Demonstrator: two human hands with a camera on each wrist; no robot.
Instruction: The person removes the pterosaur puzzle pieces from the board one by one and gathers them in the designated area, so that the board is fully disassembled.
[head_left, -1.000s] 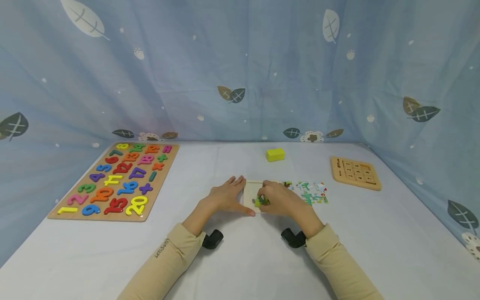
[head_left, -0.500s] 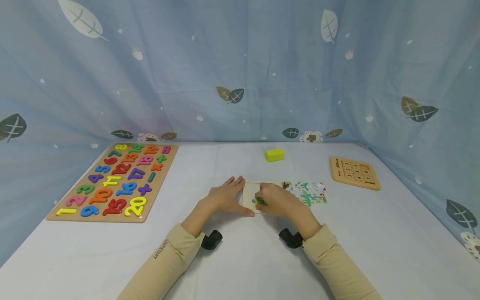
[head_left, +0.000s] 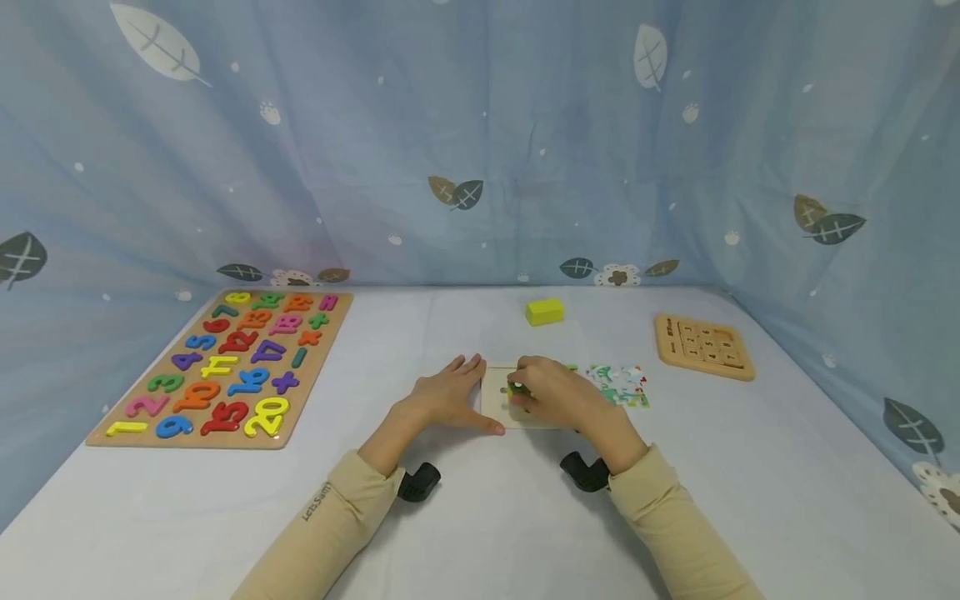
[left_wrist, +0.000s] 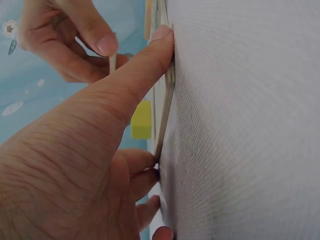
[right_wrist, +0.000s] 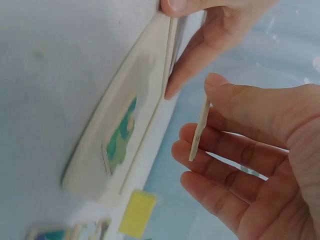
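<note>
A shallow pale wooden puzzle tray (head_left: 492,398) lies flat in front of the person. The left hand (head_left: 448,395) rests at the tray's left side, its thumb on the near edge and its straight fingers along the far left corner. Over the tray, the right hand (head_left: 558,392) pinches a puzzle piece (right_wrist: 200,131) between thumb and fingers; in the right wrist view the piece is edge-on and clear of the tray. One green-teal puzzle piece (right_wrist: 120,137) lies inside the tray. Several loose puzzle pieces (head_left: 621,387) sit to the right, some hidden behind the right hand.
A yellow block (head_left: 544,312) stands beyond the tray. On the left lies a wooden number board (head_left: 307,367) with coloured numerals, and on the right a small wooden sliding-number board (head_left: 705,347). A blue patterned curtain (head_left: 480,125) hangs behind the white-covered table (head_left: 480,525).
The right hand has risen slightly with the puzzle piece, which looks turned in its fingers, and now covers more of the loose pieces. The left hand stays at the tray. The head view shifts a little.
</note>
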